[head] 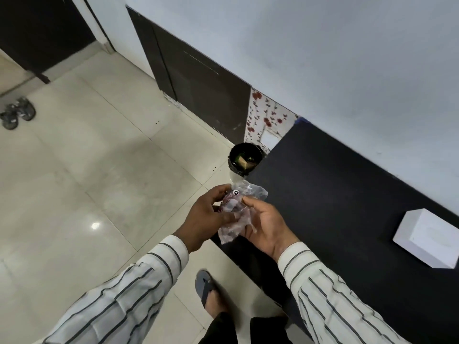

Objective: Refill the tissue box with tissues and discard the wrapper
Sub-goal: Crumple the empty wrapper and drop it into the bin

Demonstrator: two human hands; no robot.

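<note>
A crumpled clear plastic wrapper (250, 192) with purple print is held between both hands above the floor, beside the left corner of the black table (335, 194). My left hand (206, 214) pinches its left side. My right hand (265, 224) grips it from the right, palm turned up. The white tissue box (427, 238) stands on the table at the far right, well apart from both hands. A small black bin (246, 157) with scraps inside sits on the floor just beyond the wrapper, against the table's corner.
Glossy cream floor tiles (99, 182) stretch to the left. A pair of grey sandals (18, 114) lies at the far left. My foot in a grey slipper (206, 286) is below the hands. A dark cabinet (198, 85) and floral panel (265, 115) back the bin.
</note>
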